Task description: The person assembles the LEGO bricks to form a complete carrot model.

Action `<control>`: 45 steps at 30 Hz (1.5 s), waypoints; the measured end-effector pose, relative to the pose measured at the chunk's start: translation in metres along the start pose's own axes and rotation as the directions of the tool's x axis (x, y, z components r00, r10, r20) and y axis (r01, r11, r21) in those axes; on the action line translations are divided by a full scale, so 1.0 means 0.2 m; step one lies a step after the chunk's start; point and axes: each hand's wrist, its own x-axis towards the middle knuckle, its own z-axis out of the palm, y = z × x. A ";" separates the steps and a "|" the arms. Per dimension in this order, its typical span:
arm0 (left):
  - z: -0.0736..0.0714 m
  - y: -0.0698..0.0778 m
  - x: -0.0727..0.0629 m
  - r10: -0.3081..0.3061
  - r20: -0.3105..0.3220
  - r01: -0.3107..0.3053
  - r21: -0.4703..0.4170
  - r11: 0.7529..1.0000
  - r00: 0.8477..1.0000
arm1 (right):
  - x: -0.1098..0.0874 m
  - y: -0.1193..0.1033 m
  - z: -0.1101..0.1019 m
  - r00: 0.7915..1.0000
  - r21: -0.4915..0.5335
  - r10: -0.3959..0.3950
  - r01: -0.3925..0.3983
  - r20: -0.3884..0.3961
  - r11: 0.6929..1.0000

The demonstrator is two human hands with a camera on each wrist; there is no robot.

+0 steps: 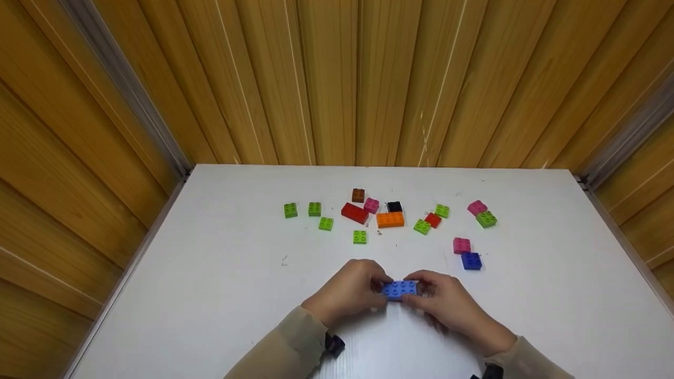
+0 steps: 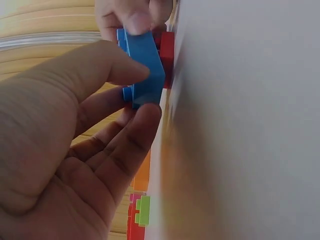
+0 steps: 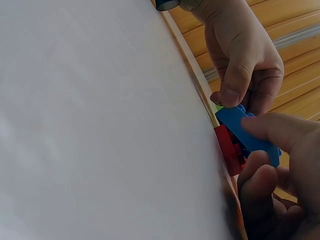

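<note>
Both hands hold a blue brick point(image 1: 400, 289), studs up, just above or on the white table near its front. My left hand point(image 1: 354, 292) pinches its left end between thumb and fingers, also clear in the left wrist view. At the right end my right hand point(image 1: 448, 302) grips it with thumb and fingertips. On the table side of the blue brick, both wrist views show a red brick point(image 2: 168, 57) with studs; the head view hides it there. Whether the two are joined, I cannot tell.
Farther back lie a long red brick point(image 1: 355, 212), an orange brick point(image 1: 390, 220), a black brick point(image 1: 394, 206), a brown brick point(image 1: 358, 195) and several green ones. Rightward are a dark blue brick point(image 1: 471, 261) and a pink brick point(image 1: 462, 245). Wood-look panels point(image 1: 337, 79) wall the table point(image 1: 200, 295).
</note>
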 end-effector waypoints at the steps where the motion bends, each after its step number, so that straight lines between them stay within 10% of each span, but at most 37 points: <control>1: 0.00 0.00 0.00 -0.006 0.001 0.006 0.005 1.000 1.000 | 0.00 0.00 0.00 1.000 0.012 -0.003 0.002 0.008 1.000; 18: -0.01 0.01 0.00 -0.032 0.012 0.033 -0.031 0.999 0.999 | 0.00 -0.02 -0.03 0.994 0.052 0.087 -0.090 0.065 0.995; 45: 0.00 -0.01 0.01 -0.012 0.002 0.012 -0.019 1.000 1.000 | 0.04 0.01 -0.02 0.996 -0.006 -0.018 0.019 0.089 1.000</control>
